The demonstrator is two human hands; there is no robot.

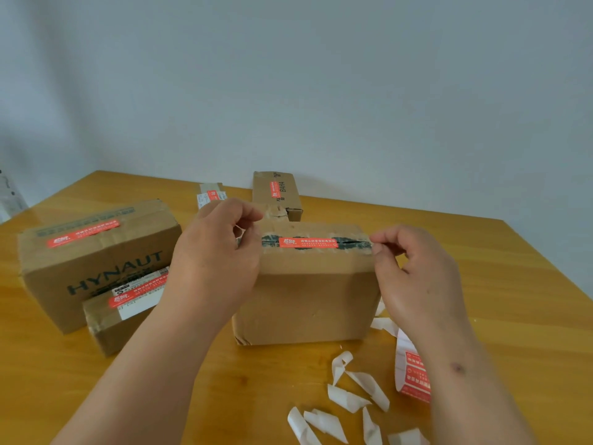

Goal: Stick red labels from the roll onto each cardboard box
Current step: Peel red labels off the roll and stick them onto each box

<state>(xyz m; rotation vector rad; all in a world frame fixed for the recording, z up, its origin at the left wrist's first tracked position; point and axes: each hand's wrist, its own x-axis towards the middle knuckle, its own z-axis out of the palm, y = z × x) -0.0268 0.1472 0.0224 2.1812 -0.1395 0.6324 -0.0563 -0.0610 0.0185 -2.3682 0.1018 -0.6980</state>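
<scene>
— Right, counting boxes first?
— Five on the table (96, 396). Middle box (308, 300) at centre; big HYNAUT box (96, 252) at nine o'clock; small box (122, 319) leaning against its front at eight o'clock; tall narrow box (277, 194) at twelve o'clock; flat box (211, 194) at eleven o'clock, half hidden behind the left hand.
— And red labels stuck on?
— Five counted, one per box. Newest label (308, 242) lying flat along the taped seam on top of the middle box, between both hands.
— Hands?
— Two. Left hand (215, 252) at the seam's left end, fingers curled, thumb and forefinger pinched narrow on something pale; cannot tell whether tape or a scrap of backing. Right hand (414, 268) at the seam's right end, fingertips (377, 245) pinched close at the top corner of the box; cannot tell what is gripped, if anything.
— Label roll?
— One roll (412, 370), at four o'clock on the table, partly hidden under the right forearm, red labels showing on white backing.
— Scraps?
— About nine curled white backing strips (346, 399) scattered from four to six o'clock, near the roll and in front of the middle box.
</scene>
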